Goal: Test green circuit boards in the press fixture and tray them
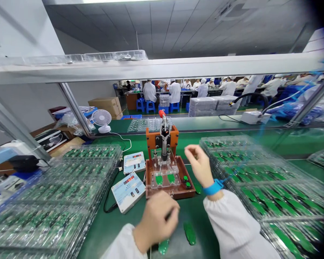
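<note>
My left hand (156, 225) sits at the bottom centre, its fingers curled around a thin black tool (169, 215). Below it lies a green circuit board (163, 246), with a second one (189, 233) just to the right on the green mat (118, 219). My right hand (198, 165) hangs in the air beside a press fixture with an orange frame (162, 142), its finger and thumb pinched with nothing visible between them. A blue wrist strap (214, 187) circles that wrist. Two green boards (164, 178) rest in the fixture's clear holder.
Two small test meters (132, 180) stand left of the fixture. Stacked clear trays of green boards (51, 194) fill the left side, with more (261, 180) on the right. A small white fan (102, 118) sits behind them. Co-workers in white gowns (175, 91) work far back.
</note>
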### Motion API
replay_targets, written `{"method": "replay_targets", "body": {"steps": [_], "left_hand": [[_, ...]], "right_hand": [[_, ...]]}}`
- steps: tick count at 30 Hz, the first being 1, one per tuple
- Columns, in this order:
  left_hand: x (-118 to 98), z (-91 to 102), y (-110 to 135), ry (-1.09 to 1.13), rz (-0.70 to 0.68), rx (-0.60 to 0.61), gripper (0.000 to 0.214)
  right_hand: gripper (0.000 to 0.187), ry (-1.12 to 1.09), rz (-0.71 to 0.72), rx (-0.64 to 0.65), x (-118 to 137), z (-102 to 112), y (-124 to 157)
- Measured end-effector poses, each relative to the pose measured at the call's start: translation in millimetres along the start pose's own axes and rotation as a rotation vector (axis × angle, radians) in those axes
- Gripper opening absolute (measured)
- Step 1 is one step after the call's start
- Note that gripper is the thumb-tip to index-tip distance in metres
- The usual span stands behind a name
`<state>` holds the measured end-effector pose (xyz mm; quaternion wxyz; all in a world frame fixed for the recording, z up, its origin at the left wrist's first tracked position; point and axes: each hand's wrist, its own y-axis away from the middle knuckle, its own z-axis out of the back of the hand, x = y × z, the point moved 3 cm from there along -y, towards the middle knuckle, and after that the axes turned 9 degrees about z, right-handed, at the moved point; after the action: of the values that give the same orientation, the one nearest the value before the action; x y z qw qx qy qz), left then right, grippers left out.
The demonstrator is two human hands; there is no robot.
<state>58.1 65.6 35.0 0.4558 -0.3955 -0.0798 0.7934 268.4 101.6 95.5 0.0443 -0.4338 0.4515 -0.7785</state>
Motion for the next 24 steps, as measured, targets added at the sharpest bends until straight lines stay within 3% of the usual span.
{"method": "replay_targets", "body": {"steps": [1,3,5,8,13,19,24], "left_hand": [[16.3,13.7,-6.2,0.009,0.093,-0.138,0.025],[44.3,29.8,-16.1,-0.048,0.226,-0.266,0.019],[63.9,33.6,-22.9,-0.127,0.301,-0.277,0.014],[77.7,27.8,-27.0,-0.184,0.349,-0.241,0.026],[75.8,22.7,-22.8,-0.096,0.352,-0.304,0.023],[66.1,21.5,-3.9,-0.016,0.427,-0.407,0.027],[60.3,15.9,6.9,-0.059,0.319,-0.405,0.035]], "right_hand": [[0.02,0.015,-0.013,0.059,-5.7,-2.3,18.5],[0.019,0.037,-0.023,0.176,-12.2,-11.7,47.8],[0.019,0.052,-0.027,0.257,-13.9,-23.0,65.2],[0.022,0.054,-0.041,0.316,-13.2,-34.3,72.2],[0.018,-0.05,-0.1,0.333,-9.7,-33.2,66.5],[0.018,-0.304,-0.327,0.364,0.0,-24.6,81.0],[0.026,-0.439,-0.455,0.34,12.6,-26.6,97.7]]}}
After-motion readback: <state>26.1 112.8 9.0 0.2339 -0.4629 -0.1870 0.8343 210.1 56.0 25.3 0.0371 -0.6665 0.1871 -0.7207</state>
